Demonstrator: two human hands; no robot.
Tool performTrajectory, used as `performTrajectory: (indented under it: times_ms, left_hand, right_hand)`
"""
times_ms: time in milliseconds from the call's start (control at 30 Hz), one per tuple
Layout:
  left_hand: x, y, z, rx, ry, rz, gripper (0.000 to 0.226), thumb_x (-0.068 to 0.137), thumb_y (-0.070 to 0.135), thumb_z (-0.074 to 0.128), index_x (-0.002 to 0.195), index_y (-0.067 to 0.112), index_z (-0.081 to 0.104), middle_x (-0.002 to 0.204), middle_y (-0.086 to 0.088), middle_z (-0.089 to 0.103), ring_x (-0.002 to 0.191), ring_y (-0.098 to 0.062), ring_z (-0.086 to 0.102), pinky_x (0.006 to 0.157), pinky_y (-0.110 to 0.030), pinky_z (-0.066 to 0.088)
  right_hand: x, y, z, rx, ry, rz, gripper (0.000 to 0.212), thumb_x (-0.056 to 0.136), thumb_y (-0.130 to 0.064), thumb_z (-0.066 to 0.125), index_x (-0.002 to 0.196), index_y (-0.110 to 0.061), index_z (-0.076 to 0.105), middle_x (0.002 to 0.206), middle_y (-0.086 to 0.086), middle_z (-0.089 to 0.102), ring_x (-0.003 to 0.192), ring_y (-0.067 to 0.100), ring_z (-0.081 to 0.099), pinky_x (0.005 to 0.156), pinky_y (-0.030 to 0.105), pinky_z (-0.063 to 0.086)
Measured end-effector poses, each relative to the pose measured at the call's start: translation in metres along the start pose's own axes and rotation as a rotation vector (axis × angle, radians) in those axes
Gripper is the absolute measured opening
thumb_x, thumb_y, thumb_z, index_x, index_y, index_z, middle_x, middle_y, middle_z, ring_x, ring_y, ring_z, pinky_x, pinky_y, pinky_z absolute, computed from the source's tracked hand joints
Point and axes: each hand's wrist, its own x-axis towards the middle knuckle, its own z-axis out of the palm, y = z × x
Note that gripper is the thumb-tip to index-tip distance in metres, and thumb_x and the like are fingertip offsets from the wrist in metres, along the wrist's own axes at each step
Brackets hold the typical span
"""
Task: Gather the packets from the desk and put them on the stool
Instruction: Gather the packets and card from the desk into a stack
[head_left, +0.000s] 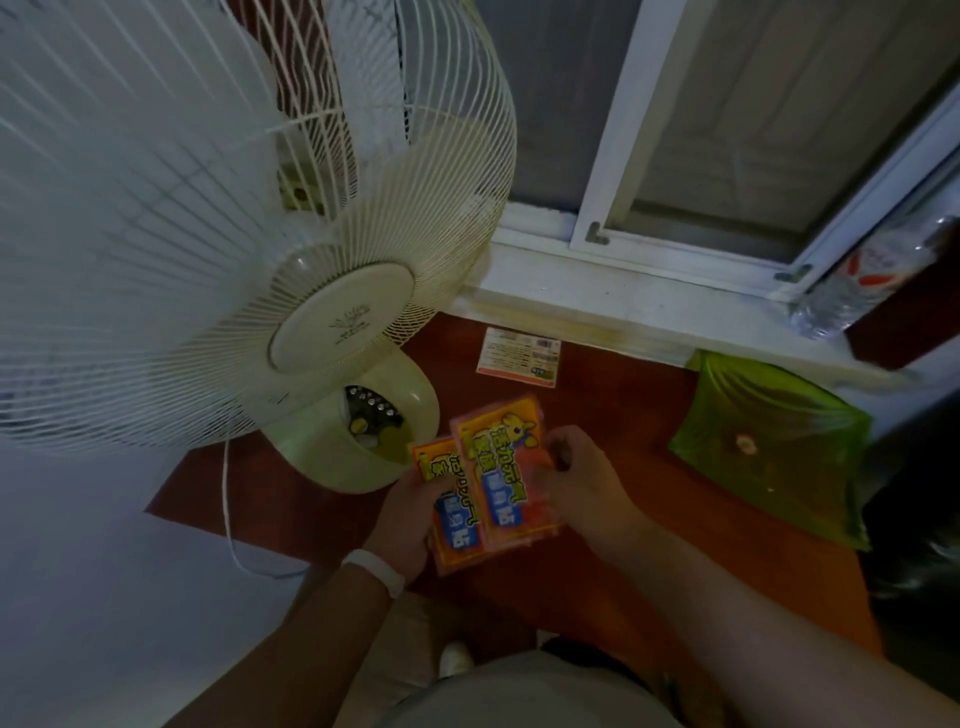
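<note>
Both my hands hold orange-pink packets with yellow and blue print above the red-brown desk (613, 415). My left hand (410, 514), with a white wristband, grips the lower packet (452, 525) from its left edge. My right hand (576, 467) pinches the upper packet (506, 467) at its right edge; this packet overlaps the lower one. One more packet (519, 357) lies face down on the desk near the window sill, apart from both hands. No stool is in view.
A large white desk fan (291, 291) stands on the desk's left part, its base (363, 431) close to my left hand, its cord (228, 519) hanging off the edge. A green plastic pouch (779, 447) lies at right. A clear bottle (872, 275) leans on the sill.
</note>
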Motion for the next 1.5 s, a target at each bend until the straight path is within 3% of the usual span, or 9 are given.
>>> performTrajectory:
  times_ms: [167,300,467,600,700,767,900,1200,1500]
  left_hand:
    - [-0.009,0.005,0.012,-0.16,-0.058,-0.058,0.044,0.102,0.039,0.041,0.129,0.011,0.061,0.122,-0.016,0.071,0.108,-0.034,0.069,0.086,-0.05,0.057]
    - [-0.011,0.007,0.018,-0.017,-0.077,-0.005,0.028,0.097,0.016,0.056,0.124,0.01,0.063,0.108,-0.011,0.077,0.093,-0.029,0.074,0.076,-0.045,0.061]
    - [0.0,0.007,0.023,-0.038,0.003,-0.026,0.034,0.094,0.008,0.061,0.128,0.004,0.059,0.117,-0.021,0.072,0.098,-0.037,0.072,0.08,-0.051,0.06]
    - [0.016,0.01,0.025,-0.08,0.1,-0.065,0.036,0.093,0.008,0.062,0.127,-0.001,0.059,0.111,-0.025,0.073,0.082,-0.033,0.075,0.063,-0.042,0.061]
    - [0.028,0.014,0.03,-0.079,0.183,-0.066,0.035,0.091,0.006,0.062,0.125,-0.006,0.058,0.098,-0.023,0.075,0.07,-0.031,0.074,0.059,-0.042,0.062]
    - [0.031,0.019,0.035,-0.101,0.182,-0.062,0.032,0.092,0.004,0.06,0.122,-0.004,0.059,0.092,-0.022,0.076,0.072,-0.033,0.074,0.064,-0.046,0.062]
    - [0.036,0.031,0.043,-0.148,0.205,-0.044,0.035,0.09,0.004,0.06,0.125,-0.001,0.059,0.116,-0.035,0.067,0.097,-0.045,0.066,0.08,-0.06,0.056]
    - [0.045,0.045,0.06,-0.181,0.291,-0.035,0.033,0.085,0.007,0.063,0.117,0.003,0.064,0.111,-0.032,0.07,0.096,-0.045,0.066,0.086,-0.066,0.052]
    - [0.051,0.036,0.073,-0.202,0.349,-0.078,0.042,0.077,0.008,0.067,0.118,0.0,0.065,0.109,-0.035,0.07,0.089,-0.043,0.069,0.082,-0.064,0.055]
  right_hand:
    - [-0.002,0.008,0.014,-0.008,-0.031,0.079,0.024,0.08,-0.027,0.077,0.092,-0.022,0.056,0.095,0.005,0.067,0.085,0.022,0.068,0.074,0.049,0.057]
    - [0.002,0.009,0.019,-0.176,-0.044,0.032,0.025,0.084,-0.027,0.072,0.1,-0.023,0.052,0.091,0.0,0.063,0.076,0.014,0.064,0.064,0.034,0.056]
    - [0.025,0.012,0.007,-0.399,-0.2,-0.046,0.027,0.087,-0.042,0.064,0.107,-0.028,0.052,0.096,-0.005,0.064,0.081,0.012,0.064,0.073,0.038,0.056]
    - [0.073,0.01,-0.015,-0.765,-0.273,-0.206,0.052,0.089,-0.046,0.058,0.133,-0.02,0.045,0.128,0.003,0.052,0.116,0.021,0.052,0.097,0.035,0.044]
    - [0.12,0.005,-0.024,-0.956,-0.276,-0.314,0.063,0.088,-0.049,0.057,0.139,-0.018,0.037,0.141,0.008,0.041,0.122,0.029,0.046,0.098,0.044,0.044]
    - [0.151,0.001,-0.027,-1.058,-0.278,-0.359,0.065,0.087,-0.051,0.057,0.139,-0.018,0.036,0.142,0.011,0.037,0.123,0.032,0.044,0.095,0.047,0.045]
    - [0.208,0.002,-0.024,-1.238,-0.342,-0.405,0.076,0.087,-0.052,0.057,0.146,-0.016,0.025,0.152,0.016,0.023,0.135,0.037,0.028,0.1,0.049,0.04]
    - [0.285,0.017,0.012,-1.17,-0.336,-0.499,0.057,0.092,-0.033,0.05,0.141,-0.005,0.039,0.143,0.027,0.037,0.125,0.043,0.043,0.092,0.051,0.046]
    - [0.302,0.022,0.015,-1.251,-0.376,-0.476,0.085,0.069,-0.06,0.073,0.133,-0.016,0.037,0.135,0.009,0.037,0.124,0.032,0.039,0.091,0.051,0.043]
